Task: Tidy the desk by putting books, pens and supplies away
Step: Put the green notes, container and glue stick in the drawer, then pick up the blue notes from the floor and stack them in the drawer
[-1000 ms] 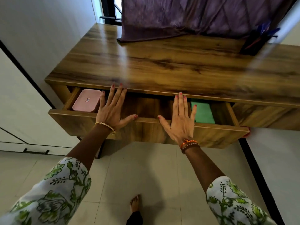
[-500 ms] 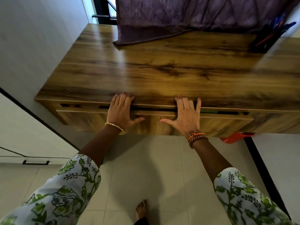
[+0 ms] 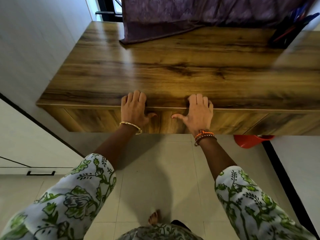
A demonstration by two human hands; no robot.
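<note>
Head view: my left hand and right hand lie flat against the drawer front, fingers side by side and curled over the desk edge, thumbs spread toward each other, holding nothing. The drawer sits flush under my palms, no gap showing. Far beyond my right fingertips, at the desk's back corner, stands the dark pen holder with pens, blurred. Beyond my left fingers hangs the purple curtain, its hem on the desktop.
</note>
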